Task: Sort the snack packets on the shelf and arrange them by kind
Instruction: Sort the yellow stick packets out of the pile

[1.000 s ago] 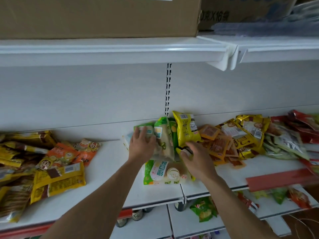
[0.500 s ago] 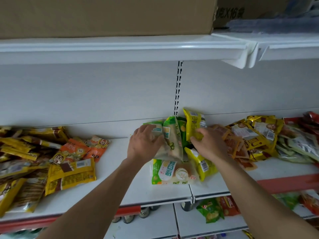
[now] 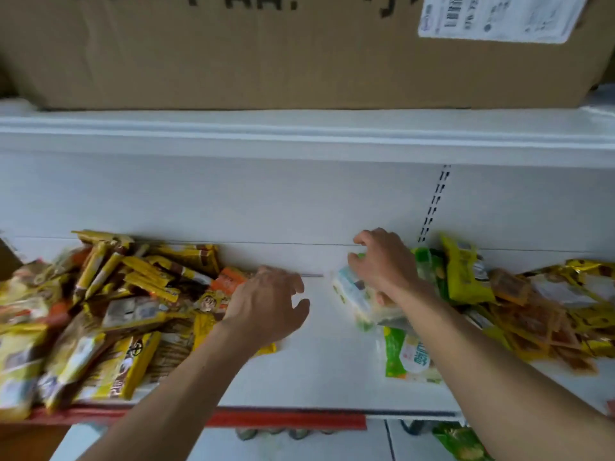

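On the white shelf (image 3: 316, 377), a heap of yellow and brown snack packets (image 3: 100, 311) fills the left side, with an orange packet (image 3: 229, 279) at its right edge. My left hand (image 3: 266, 304) hovers over that edge, fingers spread, holding nothing. My right hand (image 3: 382, 264) curls over a stack of pale green-white packets (image 3: 352, 294) that lean near the back wall. Another green-white packet (image 3: 404, 357) lies flat in front of them. A yellow-green packet (image 3: 462, 274) stands to the right, beside small orange-brown packets (image 3: 532, 321).
A large cardboard box (image 3: 266, 51) sits on the upper shelf, overhanging. A red price strip (image 3: 286, 420) runs along the shelf's front edge. Bare shelf shows between my two hands. A green packet (image 3: 459, 444) lies on the lower shelf.
My left hand let go of the green-white packets and moved left to the yellow heap. My right hand left the yellow-green packet and took the green-white stack. The view swung left and up.
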Available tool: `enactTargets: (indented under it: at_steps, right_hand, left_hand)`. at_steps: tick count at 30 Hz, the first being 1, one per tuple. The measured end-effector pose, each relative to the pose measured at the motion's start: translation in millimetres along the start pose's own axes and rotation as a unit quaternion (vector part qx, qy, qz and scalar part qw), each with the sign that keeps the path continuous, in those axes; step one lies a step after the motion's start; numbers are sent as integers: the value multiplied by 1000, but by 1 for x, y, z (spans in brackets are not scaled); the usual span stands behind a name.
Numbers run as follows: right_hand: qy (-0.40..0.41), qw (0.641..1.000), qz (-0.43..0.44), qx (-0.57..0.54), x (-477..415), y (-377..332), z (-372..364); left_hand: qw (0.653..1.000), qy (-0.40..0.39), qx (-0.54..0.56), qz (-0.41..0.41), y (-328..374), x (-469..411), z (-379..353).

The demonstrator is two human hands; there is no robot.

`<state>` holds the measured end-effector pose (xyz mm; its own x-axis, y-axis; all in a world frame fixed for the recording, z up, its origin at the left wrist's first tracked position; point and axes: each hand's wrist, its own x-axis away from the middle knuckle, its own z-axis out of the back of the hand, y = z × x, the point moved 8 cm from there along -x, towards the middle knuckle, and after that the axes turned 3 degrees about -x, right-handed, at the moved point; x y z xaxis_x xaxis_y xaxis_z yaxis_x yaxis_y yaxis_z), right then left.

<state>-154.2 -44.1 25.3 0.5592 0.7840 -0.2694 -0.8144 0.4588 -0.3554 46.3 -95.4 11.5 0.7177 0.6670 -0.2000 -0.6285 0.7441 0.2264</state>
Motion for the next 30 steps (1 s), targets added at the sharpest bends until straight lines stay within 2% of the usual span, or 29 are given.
enactTargets:
  at_steps: [4,7,10,17,23,27,30]
  right_hand:
    - [-58,994,51,-77,18,-76,-75]
    - [-102,977,125,-137,46,-127,-132]
    - [-128,976,139,-105,78,-139,-178]
    - [-19,985,121,-121,95,-132,-173]
    - [77,985,125,-94,98,-131,-162]
    - [93,986,91,-107,96,-126,-163]
    - [67,989,63,-114,96,-124,-164]
  left_hand:
    - [1000,5,-17,10,-69,36,-4]
    - [999,-34,-24,27,-117,62,-25]
    - [998,-55,-33,3,-137,83,-51]
    - [998,1,-49,-28,-140,89,-74]
    - [999,-3,-22,-39,-128,76,-80]
    - [1000,-8,9,-29,-125,65,-82]
    - [996,-9,91,-7,-127,61,-77]
